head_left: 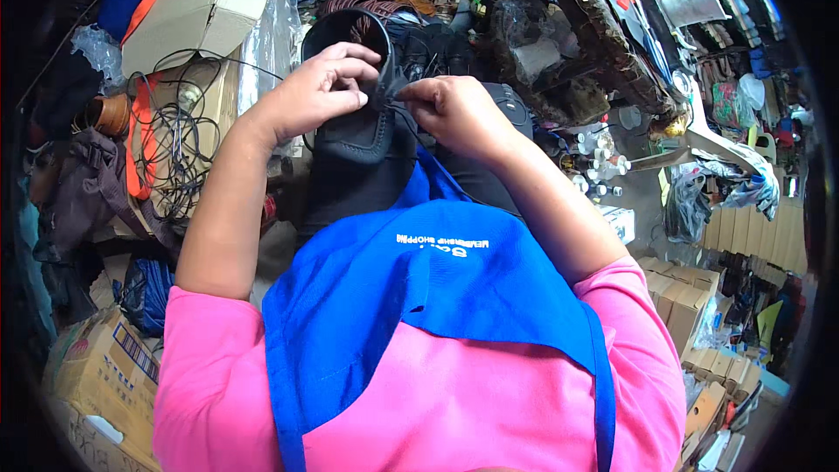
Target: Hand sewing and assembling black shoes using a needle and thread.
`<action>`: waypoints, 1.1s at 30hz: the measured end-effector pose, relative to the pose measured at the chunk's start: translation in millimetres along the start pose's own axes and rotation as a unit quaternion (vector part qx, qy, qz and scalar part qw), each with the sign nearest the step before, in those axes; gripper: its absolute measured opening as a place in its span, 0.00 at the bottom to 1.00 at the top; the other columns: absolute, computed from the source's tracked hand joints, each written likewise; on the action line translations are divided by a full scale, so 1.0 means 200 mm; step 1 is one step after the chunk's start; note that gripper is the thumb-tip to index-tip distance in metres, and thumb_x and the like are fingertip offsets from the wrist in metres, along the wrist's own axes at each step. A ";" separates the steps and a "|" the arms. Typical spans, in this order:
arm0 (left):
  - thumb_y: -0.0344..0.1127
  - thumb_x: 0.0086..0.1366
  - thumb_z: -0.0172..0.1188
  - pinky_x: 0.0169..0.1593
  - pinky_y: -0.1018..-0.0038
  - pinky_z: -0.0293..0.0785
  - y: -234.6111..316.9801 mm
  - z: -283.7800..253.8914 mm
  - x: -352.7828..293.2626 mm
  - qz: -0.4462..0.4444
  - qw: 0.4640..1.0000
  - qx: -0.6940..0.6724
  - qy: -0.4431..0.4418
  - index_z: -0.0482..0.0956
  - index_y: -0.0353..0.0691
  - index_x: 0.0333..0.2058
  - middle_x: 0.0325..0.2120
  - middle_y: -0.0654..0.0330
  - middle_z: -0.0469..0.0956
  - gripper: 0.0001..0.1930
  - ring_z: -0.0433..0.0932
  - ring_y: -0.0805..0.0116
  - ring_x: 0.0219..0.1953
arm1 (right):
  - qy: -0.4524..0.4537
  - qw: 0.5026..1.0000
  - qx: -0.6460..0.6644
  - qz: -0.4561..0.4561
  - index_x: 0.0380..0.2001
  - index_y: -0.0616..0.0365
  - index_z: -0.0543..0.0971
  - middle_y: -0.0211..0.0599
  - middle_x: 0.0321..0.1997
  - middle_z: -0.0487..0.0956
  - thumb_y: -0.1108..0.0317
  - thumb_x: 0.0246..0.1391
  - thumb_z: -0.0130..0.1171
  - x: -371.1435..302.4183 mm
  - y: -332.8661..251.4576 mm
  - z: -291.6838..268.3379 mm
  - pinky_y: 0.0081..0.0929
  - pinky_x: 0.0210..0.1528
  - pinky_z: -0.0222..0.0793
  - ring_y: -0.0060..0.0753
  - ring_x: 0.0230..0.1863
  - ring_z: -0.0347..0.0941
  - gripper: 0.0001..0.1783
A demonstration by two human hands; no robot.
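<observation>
A black shoe rests over my lap, its toe toward me and its opening facing away. My left hand lies over it with bent fingers at the opening's right rim and the thumb on the upper. Stitching runs round the toe. At the shoe's right side, my right hand is closed in a pinch against the upper; what sits between its fingertips is too small to make out. A blue apron covers my lap below the shoe.
Tangled black cable and an orange strap lie at the left, beside a large cardboard piece. A worn, rough-edged wooden stand is at the far right, with small bottles near it. Cardboard boxes stand lower left.
</observation>
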State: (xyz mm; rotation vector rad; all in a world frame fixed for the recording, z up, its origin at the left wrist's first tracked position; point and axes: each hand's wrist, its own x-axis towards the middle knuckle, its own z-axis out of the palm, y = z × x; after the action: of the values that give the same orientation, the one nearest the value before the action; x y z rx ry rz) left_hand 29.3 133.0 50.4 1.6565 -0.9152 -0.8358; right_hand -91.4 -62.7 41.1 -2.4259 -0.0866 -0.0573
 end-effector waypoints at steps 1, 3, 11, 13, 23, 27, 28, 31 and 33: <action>0.28 0.53 0.53 0.50 0.76 0.65 0.00 -0.01 0.02 -0.018 0.999 0.030 -0.029 0.78 0.36 0.39 0.54 0.61 0.63 0.14 0.68 0.72 0.49 | -0.001 1.000 -0.001 0.000 0.37 0.56 0.81 0.49 0.31 0.79 0.69 0.44 0.55 0.00 0.02 0.01 0.36 0.40 0.72 0.44 0.35 0.78 0.15; 0.28 0.51 0.54 0.52 0.72 0.65 -0.03 -0.03 0.05 0.042 0.988 0.144 -0.026 0.79 0.40 0.39 0.54 0.60 0.64 0.14 0.66 0.68 0.53 | -0.057 0.982 0.147 0.100 0.38 0.57 0.81 0.42 0.31 0.81 0.69 0.48 0.57 0.01 0.06 0.02 0.30 0.38 0.72 0.34 0.33 0.79 0.12; 0.28 0.48 0.60 0.54 0.70 0.66 -0.03 -0.08 0.28 0.074 0.962 0.218 -0.148 0.79 0.39 0.37 0.39 0.58 0.77 0.14 0.72 0.63 0.46 | -0.124 0.863 0.449 0.197 0.43 0.58 0.77 0.25 0.36 0.78 0.68 0.55 0.59 -0.01 0.25 0.06 0.19 0.41 0.68 0.18 0.36 0.71 0.13; 0.30 0.49 0.61 0.51 0.72 0.66 -0.03 -0.08 0.30 0.062 0.965 0.192 -0.170 0.79 0.38 0.35 0.36 0.61 0.77 0.12 0.73 0.68 0.44 | -0.132 0.841 0.486 0.200 0.44 0.57 0.77 0.23 0.36 0.77 0.68 0.55 0.58 0.00 0.28 0.08 0.18 0.41 0.66 0.16 0.36 0.70 0.13; 0.29 0.50 0.60 0.52 0.73 0.65 -0.11 -0.06 0.32 0.054 0.977 0.083 -0.190 0.78 0.36 0.35 0.32 0.63 0.77 0.11 0.73 0.72 0.41 | -0.188 0.756 0.590 0.213 0.42 0.54 0.75 0.21 0.35 0.75 0.68 0.56 0.57 0.03 0.40 0.11 0.18 0.40 0.64 0.17 0.34 0.68 0.11; 0.29 0.50 0.60 0.51 0.73 0.66 -0.14 -0.06 0.32 0.068 0.978 0.084 -0.181 0.78 0.36 0.35 0.32 0.63 0.78 0.12 0.73 0.72 0.40 | -0.182 0.749 0.589 0.241 0.44 0.53 0.75 0.22 0.37 0.76 0.68 0.56 0.57 0.03 0.39 0.10 0.19 0.42 0.64 0.18 0.37 0.70 0.12; 0.28 0.50 0.60 0.50 0.73 0.67 -0.15 -0.06 0.32 0.075 0.978 0.074 -0.178 0.78 0.36 0.36 0.32 0.63 0.78 0.12 0.73 0.72 0.40 | -0.187 0.750 0.589 0.235 0.44 0.53 0.75 0.23 0.38 0.76 0.68 0.56 0.56 0.03 0.40 0.10 0.20 0.43 0.64 0.19 0.38 0.70 0.12; 0.28 0.50 0.60 0.49 0.74 0.68 -0.15 -0.06 0.31 0.080 0.980 0.059 -0.171 0.78 0.35 0.36 0.32 0.63 0.78 0.12 0.74 0.73 0.39 | -0.198 0.749 0.588 0.233 0.44 0.53 0.75 0.23 0.38 0.76 0.68 0.56 0.56 0.04 0.39 0.08 0.20 0.44 0.64 0.19 0.39 0.70 0.12; 0.27 0.50 0.60 0.49 0.74 0.68 -0.16 -0.05 0.31 0.078 0.981 0.055 -0.167 0.78 0.35 0.36 0.32 0.63 0.78 0.12 0.74 0.73 0.38 | -0.202 0.747 0.587 0.238 0.44 0.53 0.75 0.23 0.38 0.76 0.68 0.56 0.56 0.04 0.39 0.07 0.20 0.44 0.64 0.19 0.39 0.69 0.12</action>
State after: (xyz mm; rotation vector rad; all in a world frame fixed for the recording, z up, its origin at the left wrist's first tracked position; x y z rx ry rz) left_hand 73.1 89.6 16.4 1.5386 -1.3270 -0.9859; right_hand -76.7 -111.8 -20.4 -1.0820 0.2448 0.5891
